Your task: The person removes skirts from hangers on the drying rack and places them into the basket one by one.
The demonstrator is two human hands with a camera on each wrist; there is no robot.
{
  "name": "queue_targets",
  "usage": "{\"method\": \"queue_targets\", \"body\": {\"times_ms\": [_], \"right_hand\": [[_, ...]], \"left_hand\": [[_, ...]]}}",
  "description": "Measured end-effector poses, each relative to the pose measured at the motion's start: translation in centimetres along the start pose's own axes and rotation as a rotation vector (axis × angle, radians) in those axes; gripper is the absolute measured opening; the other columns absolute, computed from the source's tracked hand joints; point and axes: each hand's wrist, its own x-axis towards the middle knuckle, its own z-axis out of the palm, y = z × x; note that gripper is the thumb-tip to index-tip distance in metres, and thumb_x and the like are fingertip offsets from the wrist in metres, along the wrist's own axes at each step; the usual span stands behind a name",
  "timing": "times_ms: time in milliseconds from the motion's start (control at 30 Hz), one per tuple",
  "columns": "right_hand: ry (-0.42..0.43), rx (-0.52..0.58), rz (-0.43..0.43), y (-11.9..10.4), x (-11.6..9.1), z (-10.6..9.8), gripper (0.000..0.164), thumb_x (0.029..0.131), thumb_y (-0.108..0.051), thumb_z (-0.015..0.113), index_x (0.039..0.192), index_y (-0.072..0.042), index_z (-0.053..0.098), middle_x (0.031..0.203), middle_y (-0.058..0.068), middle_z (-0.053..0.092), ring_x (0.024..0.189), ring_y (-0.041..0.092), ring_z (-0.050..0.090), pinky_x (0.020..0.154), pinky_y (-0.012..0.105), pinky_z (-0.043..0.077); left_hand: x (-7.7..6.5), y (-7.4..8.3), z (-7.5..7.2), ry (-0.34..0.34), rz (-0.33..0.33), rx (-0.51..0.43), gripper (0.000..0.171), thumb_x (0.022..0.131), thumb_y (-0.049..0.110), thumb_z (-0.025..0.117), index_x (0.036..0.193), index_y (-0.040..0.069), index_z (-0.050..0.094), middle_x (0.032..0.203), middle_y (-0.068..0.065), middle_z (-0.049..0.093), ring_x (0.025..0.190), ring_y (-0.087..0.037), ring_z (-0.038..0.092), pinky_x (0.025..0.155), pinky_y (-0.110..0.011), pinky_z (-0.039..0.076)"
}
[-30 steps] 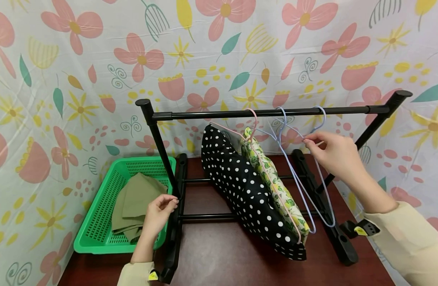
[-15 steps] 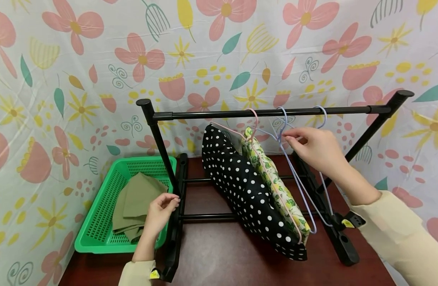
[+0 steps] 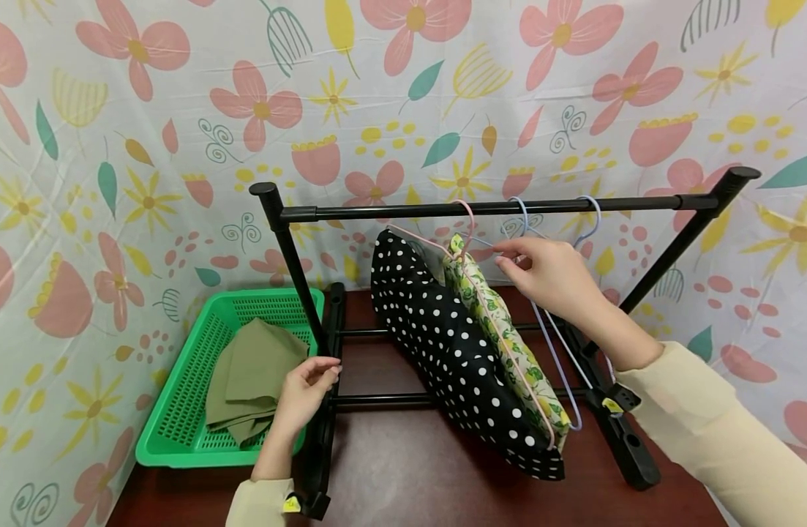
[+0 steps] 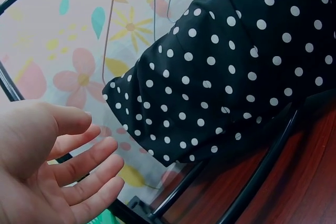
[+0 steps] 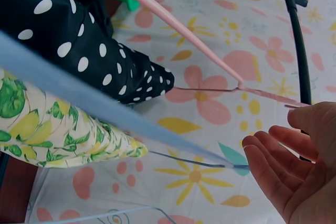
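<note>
My right hand (image 3: 551, 282) hovers below the rack's bar, its fingertips between the pink hanger (image 3: 470, 219) and the nearer blue hanger (image 3: 524, 218). In the right wrist view, the thumb and fingers of that hand stand apart with nothing between them. A black polka-dot cloth (image 3: 436, 344) hangs at the pink hanger, and a lemon-print cloth (image 3: 527, 372) hangs close to its right. Farther right is a second blue hanger (image 3: 595, 219). My left hand (image 3: 304, 399) is beside the rack's left post, fingers loosely bent and holding nothing, as the left wrist view shows.
The black garment rack (image 3: 390, 211) stands on a dark red table (image 3: 383, 461). Left of it, a green basket (image 3: 173, 410) holds folded olive cloth (image 3: 258, 366). A flower-print curtain (image 3: 199, 44) covers the back and sides.
My right hand has moved left along the hangers, from the far blue one past the nearer blue one toward the pink one. My left hand has shifted slightly right.
</note>
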Motion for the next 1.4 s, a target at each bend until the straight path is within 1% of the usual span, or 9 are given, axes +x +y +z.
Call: {"method": "queue_targets", "body": {"times_ms": [267,467,733,833,967,1067,1233,1367,1400], "right_hand": [[-0.053,-0.007,0.035,-0.6,0.8,0.9,0.026,0.091,-0.022,0.058,0.111,-0.009,0.066,0.092,0.01,0.069,0.067,0.02,0.064,0.054,0.034,0.046],[-0.112,0.008,0.045,-1.1,1.5,1.6,0.029,0.092,-0.025,0.056,0.114,-0.008,0.064,0.093,0.009,0.07,0.07,0.02,0.068,0.059,0.037,0.051],[-0.201,0.01,0.084,-1.5,2.5,2.5,0.032,0.091,-0.028,0.058,0.116,-0.009,0.062,0.093,0.008,0.07,0.063,0.016,0.063,0.053,0.032,0.046],[-0.22,-0.002,0.108,-1.7,2.9,2.8,0.033,0.09,-0.029,0.057,0.114,-0.007,0.063,0.092,0.008,0.07,0.062,0.017,0.062,0.053,0.032,0.045],[-0.229,-0.021,0.139,-2.0,3.4,3.1,0.032,0.09,-0.031,0.057,0.11,-0.007,0.064,0.089,0.008,0.07,0.067,0.021,0.063,0.057,0.035,0.048],[-0.238,-0.022,0.155,-2.0,3.8,3.3,0.029,0.09,-0.031,0.057,0.106,-0.009,0.066,0.088,0.008,0.07,0.071,0.023,0.064,0.06,0.037,0.049],[-0.258,-0.016,0.168,-1.9,4.3,3.5,0.028,0.089,-0.032,0.057,0.101,-0.01,0.068,0.089,0.009,0.07,0.074,0.024,0.065,0.064,0.038,0.049],[-0.275,-0.002,0.183,-2.0,4.5,3.8,0.026,0.089,-0.032,0.057,0.099,-0.012,0.07,0.085,0.007,0.07,0.061,0.019,0.06,0.053,0.032,0.045],[-0.278,-0.001,0.188,-2.0,4.6,3.8,0.024,0.089,-0.032,0.057,0.094,-0.013,0.071,0.085,0.006,0.07,0.056,0.017,0.057,0.049,0.03,0.041]], "left_hand": [[0.1,-0.3,0.9,-0.022,0.039,-0.004,0.021,0.09,0.011,0.059,0.11,0.008,0.064,0.106,-0.012,0.066,0.089,-0.015,0.064,0.074,-0.026,0.052],[0.3,-0.5,1.6,-0.025,0.008,-0.016,0.022,0.089,0.012,0.061,0.111,0.012,0.064,0.108,-0.01,0.065,0.092,-0.019,0.064,0.075,-0.026,0.052],[0.7,-1.0,2.2,-0.03,0.002,-0.003,0.023,0.089,0.013,0.061,0.112,0.011,0.064,0.109,-0.012,0.064,0.092,-0.022,0.063,0.075,-0.027,0.052],[0.8,-1.0,2.4,-0.028,0.0,0.004,0.024,0.089,0.011,0.06,0.113,0.007,0.063,0.107,-0.014,0.063,0.089,-0.02,0.063,0.07,-0.025,0.052],[0.8,-1.0,2.6,-0.026,0.005,0.005,0.024,0.089,0.008,0.06,0.112,0.003,0.063,0.105,-0.014,0.064,0.087,-0.025,0.063,0.067,-0.024,0.05],[0.8,-1.1,2.6,-0.026,0.0,0.005,0.023,0.089,0.01,0.061,0.111,0.007,0.064,0.105,-0.012,0.064,0.089,-0.027,0.062,0.067,-0.024,0.05],[0.7,-1.3,2.7,-0.027,0.007,0.002,0.022,0.089,0.014,0.062,0.11,0.012,0.065,0.105,-0.01,0.064,0.087,-0.02,0.063,0.07,-0.028,0.052],[0.7,-1.4,2.8,-0.027,0.017,-0.004,0.021,0.089,0.014,0.062,0.109,0.013,0.066,0.103,-0.008,0.065,0.088,-0.021,0.063,0.069,-0.027,0.052],[0.7,-1.4,2.9,-0.028,0.016,-0.007,0.021,0.089,0.014,0.062,0.109,0.012,0.066,0.103,-0.008,0.065,0.089,-0.023,0.062,0.069,-0.027,0.052]]}}
